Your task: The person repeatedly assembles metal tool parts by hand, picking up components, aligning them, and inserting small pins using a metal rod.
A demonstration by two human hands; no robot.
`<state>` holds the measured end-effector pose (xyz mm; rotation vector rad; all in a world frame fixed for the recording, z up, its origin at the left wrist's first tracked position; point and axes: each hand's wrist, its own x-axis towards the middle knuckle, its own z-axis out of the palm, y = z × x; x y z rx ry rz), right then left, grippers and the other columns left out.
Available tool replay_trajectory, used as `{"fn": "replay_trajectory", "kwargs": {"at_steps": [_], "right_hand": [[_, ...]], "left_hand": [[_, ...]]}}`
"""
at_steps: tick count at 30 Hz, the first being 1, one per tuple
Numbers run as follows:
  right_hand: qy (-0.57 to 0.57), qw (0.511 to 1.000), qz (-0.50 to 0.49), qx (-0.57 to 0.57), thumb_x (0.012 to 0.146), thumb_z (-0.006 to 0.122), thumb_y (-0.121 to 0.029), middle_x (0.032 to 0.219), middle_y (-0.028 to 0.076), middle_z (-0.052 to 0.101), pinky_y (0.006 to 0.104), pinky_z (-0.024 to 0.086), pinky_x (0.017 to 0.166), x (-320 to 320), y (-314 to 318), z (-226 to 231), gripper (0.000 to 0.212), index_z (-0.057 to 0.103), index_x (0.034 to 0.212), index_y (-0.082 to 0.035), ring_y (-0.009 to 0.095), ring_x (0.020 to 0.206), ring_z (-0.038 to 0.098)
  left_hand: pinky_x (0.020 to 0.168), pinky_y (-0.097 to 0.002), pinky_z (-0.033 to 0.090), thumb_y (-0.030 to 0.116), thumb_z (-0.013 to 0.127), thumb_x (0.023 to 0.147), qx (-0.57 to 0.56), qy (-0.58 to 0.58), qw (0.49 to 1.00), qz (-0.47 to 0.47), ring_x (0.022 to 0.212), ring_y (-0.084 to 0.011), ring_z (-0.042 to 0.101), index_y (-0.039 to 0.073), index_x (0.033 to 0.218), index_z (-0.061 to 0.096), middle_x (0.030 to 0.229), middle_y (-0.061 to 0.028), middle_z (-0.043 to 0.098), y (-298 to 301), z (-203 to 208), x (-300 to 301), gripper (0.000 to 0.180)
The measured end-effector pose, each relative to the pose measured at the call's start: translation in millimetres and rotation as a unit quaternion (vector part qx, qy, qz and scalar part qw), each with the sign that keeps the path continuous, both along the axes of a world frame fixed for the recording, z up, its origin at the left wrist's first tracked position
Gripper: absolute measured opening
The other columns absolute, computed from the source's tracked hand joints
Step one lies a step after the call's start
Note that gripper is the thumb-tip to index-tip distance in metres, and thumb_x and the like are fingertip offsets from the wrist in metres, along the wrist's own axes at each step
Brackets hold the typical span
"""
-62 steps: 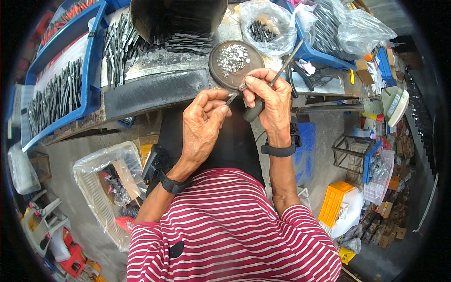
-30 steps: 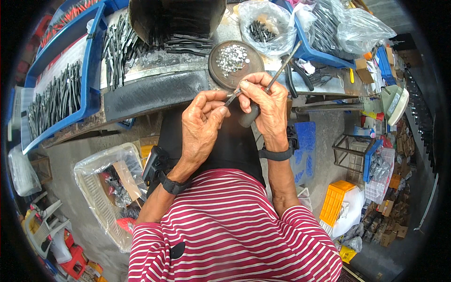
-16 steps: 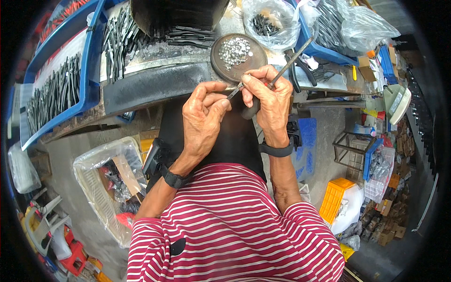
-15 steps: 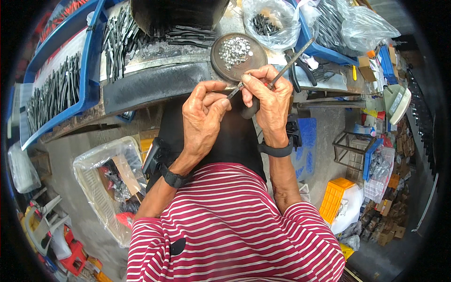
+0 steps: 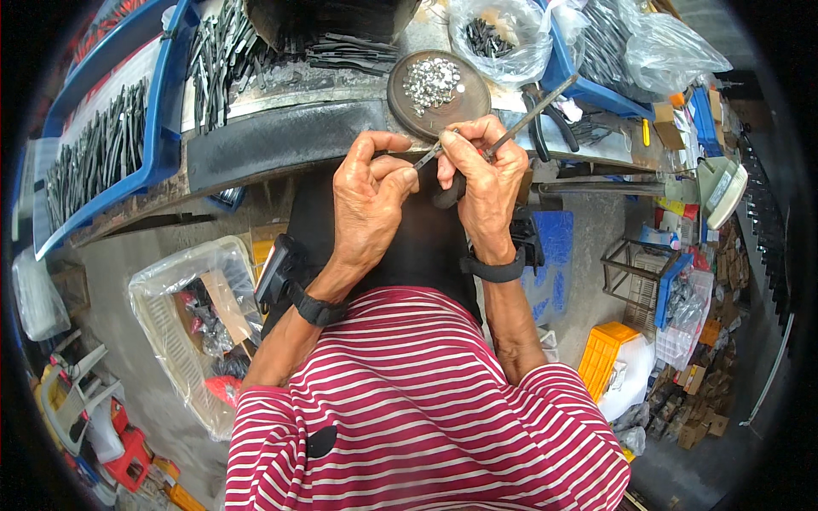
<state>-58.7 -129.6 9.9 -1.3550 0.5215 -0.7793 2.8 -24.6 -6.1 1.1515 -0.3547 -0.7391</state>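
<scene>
My left hand [image 5: 368, 192] pinches a slim dark-and-silver strip [image 5: 425, 159] between thumb and fingers. My right hand [image 5: 486, 175] has its thumb and index fingertip closed at the strip's far end; any tiny part between them is too small to make out. A long thin metal rod [image 5: 545, 104] also passes through my right hand, slanting up to the right, with a dark rounded end [image 5: 449, 192] below the palm. Just beyond my fingertips sits a round brown dish [image 5: 402, 115] holding a heap of small shiny silver pieces [image 5: 431, 83].
Blue trays [image 5: 159, 140] of dark strips stand at left. More loose strips [image 5: 354, 54] lie at the back by a dark container [image 5: 328, 19]. Pliers [image 5: 537, 128] and a plastic bag [image 5: 515, 64] are right of the dish. The bench edge [image 5: 256, 175] runs before me.
Both hands keep their grips, with the strip held between them in nearly the same place. The whole view has shifted slightly.
</scene>
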Motion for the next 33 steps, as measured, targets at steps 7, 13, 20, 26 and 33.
{"fn": "replay_trajectory", "kwargs": {"at_steps": [7, 13, 20, 26, 33], "right_hand": [[0.05, 0.999, -0.001, -0.005, 0.077, 0.057, 0.0, 0.056, 0.006, 0.053, 0.0191, 0.038, 0.04, 0.9, -4.6, 5.6, 0.006, 0.052, 0.074, 0.001, 0.009, 0.045, 0.05], [0.043, 0.999, 0.008, 0.011, 0.078, 0.056, 0.0, 0.056, 0.007, 0.054, 0.019, 0.038, 0.04, -0.8, -6.2, 6.1, 0.007, 0.051, 0.073, 0.002, 0.01, 0.045, 0.051], [0.034, 0.999, 0.01, 0.025, 0.077, 0.058, -0.001, 0.061, 0.008, 0.056, 0.0193, 0.038, 0.04, -2.0, -4.4, 7.7, 0.007, 0.052, 0.075, 0.002, 0.01, 0.046, 0.051], [0.025, 1.0, 0.009, 0.0, 0.078, 0.059, -0.003, 0.063, 0.007, 0.056, 0.0191, 0.039, 0.04, -3.7, -2.6, 9.4, 0.008, 0.053, 0.075, 0.001, 0.009, 0.046, 0.051], [0.037, 0.998, -0.013, -0.039, 0.077, 0.06, -0.001, 0.063, 0.009, 0.058, 0.019, 0.038, 0.041, -3.2, 4.0, 20.6, 0.007, 0.054, 0.076, 0.002, 0.009, 0.046, 0.05]], "left_hand": [[0.058, -0.0217, 0.043, -0.004, 0.047, 0.079, 0.031, -0.151, 0.988, 0.006, 0.061, -0.0082, 0.053, 0.0, 0.097, 0.049, 0.066, -0.006, 0.057, -3.3, -8.5, 0.0, 0.018], [0.058, -0.024, 0.045, -0.004, 0.05, 0.078, 0.034, -0.237, 0.971, 0.029, 0.062, -0.0125, 0.057, -0.001, 0.095, 0.051, 0.068, -0.0078, 0.058, -4.3, -10.2, -0.4, 0.018], [0.058, -0.0248, 0.046, -0.005, 0.052, 0.077, 0.031, -0.256, 0.965, 0.051, 0.064, -0.0147, 0.06, 0.0, 0.091, 0.054, 0.072, -0.0091, 0.06, -4.5, -12.8, -1.3, 0.015], [0.056, -0.0243, 0.046, -0.005, 0.052, 0.077, 0.032, -0.263, 0.963, 0.048, 0.062, -0.014, 0.059, 0.0, 0.091, 0.055, 0.074, -0.0091, 0.06, -4.7, -13.7, -0.5, 0.014], [0.06, -0.0191, 0.043, -0.001, 0.05, 0.083, 0.013, -0.227, 0.973, 0.035, 0.069, -0.007, 0.053, 0.0, 0.097, 0.054, 0.081, -0.0038, 0.059, -6.1, -10.2, -0.3, 0.014]]}}
